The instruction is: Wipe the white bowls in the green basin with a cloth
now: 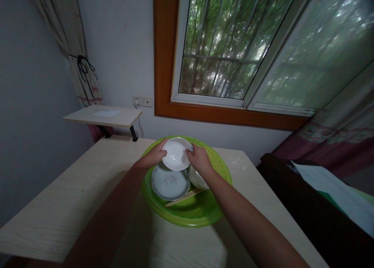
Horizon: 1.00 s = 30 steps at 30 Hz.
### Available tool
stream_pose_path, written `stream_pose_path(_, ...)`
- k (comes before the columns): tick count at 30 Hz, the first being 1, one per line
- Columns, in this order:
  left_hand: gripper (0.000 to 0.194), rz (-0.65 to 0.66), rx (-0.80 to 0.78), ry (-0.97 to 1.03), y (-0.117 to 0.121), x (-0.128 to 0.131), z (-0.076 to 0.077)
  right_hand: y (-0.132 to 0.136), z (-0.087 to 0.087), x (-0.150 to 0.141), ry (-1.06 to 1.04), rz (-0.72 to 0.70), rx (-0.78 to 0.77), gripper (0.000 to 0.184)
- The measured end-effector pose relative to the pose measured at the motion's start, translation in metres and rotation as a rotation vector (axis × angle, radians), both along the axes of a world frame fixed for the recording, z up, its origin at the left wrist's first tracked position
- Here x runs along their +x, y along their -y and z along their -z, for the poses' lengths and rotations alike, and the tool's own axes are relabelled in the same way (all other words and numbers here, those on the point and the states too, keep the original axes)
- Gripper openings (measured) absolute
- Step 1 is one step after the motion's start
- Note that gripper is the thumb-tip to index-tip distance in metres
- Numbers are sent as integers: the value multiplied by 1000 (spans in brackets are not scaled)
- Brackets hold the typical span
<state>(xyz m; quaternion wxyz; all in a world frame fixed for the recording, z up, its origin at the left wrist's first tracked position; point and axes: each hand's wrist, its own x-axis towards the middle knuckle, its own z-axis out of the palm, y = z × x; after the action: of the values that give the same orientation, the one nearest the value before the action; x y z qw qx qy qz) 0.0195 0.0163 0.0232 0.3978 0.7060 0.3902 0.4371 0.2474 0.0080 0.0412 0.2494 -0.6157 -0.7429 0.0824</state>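
Between my two hands is a white bowl (177,153), tilted so that its inside faces me. My left hand (156,153) grips its left rim, thumb on the inside. On the opposite rim my right hand (200,159) holds it the same way. The bowl is over a green basin (193,221). In the basin lies a pale plate (170,182) with a grey rim and a faint flower print. A second white bowl (198,179) sits to its right, partly covered by my right hand and wrist. Wooden chopsticks (183,198) lie in front of the plate.
The basin stands on a light wooden table (96,205). A small raised shelf (102,118) with a white paper (106,113) is at the back left. Behind are wall sockets (142,101) and a barred window (222,46). Papers (330,182) lie on a dark surface at right.
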Motion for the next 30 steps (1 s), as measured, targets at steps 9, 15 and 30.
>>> stream_pose_path(9, 66, 147, -46, -37, -3, -3, 5, 10, -6, 0, 144, -149, 43, 40)
stream_pose_path(15, 58, 177, -62, -94, -2, -5, 4, 10, -6, 0, 188, -191, 37, 35)
stream_pose_path(30, 75, 55, 18, -74, -4, -2, 5, -5, 2, 2, 1, 58, 5, 27)
